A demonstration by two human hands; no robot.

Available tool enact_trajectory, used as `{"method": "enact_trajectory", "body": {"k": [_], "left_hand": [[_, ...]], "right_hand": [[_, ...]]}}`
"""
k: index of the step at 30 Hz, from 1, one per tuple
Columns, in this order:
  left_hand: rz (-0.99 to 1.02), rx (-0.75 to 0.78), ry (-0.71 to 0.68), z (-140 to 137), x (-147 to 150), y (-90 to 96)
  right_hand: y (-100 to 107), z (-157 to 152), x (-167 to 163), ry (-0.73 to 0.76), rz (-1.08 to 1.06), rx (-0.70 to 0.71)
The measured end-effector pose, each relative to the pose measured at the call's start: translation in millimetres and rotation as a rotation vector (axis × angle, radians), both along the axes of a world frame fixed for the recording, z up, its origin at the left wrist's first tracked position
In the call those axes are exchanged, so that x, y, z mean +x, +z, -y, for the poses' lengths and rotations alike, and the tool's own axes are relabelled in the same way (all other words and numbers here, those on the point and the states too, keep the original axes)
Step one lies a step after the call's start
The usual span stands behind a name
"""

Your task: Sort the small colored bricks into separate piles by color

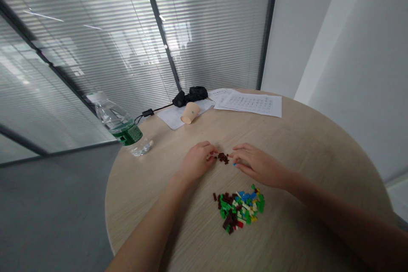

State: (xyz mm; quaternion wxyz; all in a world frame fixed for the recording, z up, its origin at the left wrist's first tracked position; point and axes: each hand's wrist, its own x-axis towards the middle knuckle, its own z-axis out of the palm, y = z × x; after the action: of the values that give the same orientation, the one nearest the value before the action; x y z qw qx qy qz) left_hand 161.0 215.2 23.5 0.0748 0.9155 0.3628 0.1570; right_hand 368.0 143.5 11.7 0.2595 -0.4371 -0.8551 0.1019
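A small heap of dark brown toy bricks (223, 158) lies on the table between my two hands. At its left side my left hand (198, 160) has curled fingers, with tiny dark pieces at the fingertips; exactly what they pinch is too small to tell. My right hand (256, 165) reaches in from the right, index finger stretched towards the heap. A small blue brick (235, 164) shows at its thumb tip, seemingly held there. Nearer to me is a larger loose pile of mixed bricks (244, 208) in green, brown, blue, cream, yellow and red.
On the round wooden table (143, 212), a clear bottle with a green label (127, 132) stands at the left. A paper cup (190, 113) lies on its side near a black folded item (194, 95). Printed sheets (251, 104) lie at the back, before a blinds-covered glass wall.
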Motion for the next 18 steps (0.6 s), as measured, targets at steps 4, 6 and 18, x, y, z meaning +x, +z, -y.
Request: {"method": "enact_trajectory", "body": {"k": [4,6,18], "left_hand": [[0.006,0.05,0.022,-1,0,-1.7],[0.011,0.058,0.001,-2,2,-4.3],[0.155,-0.008,-0.048,0,10,-13.5]], "right_hand": [[3,4,2,0.033,-0.032,-0.017],[4,6,0,0.072,-0.019,-0.044],[1,1,4,-0.008,-0.002,0.006]]}}
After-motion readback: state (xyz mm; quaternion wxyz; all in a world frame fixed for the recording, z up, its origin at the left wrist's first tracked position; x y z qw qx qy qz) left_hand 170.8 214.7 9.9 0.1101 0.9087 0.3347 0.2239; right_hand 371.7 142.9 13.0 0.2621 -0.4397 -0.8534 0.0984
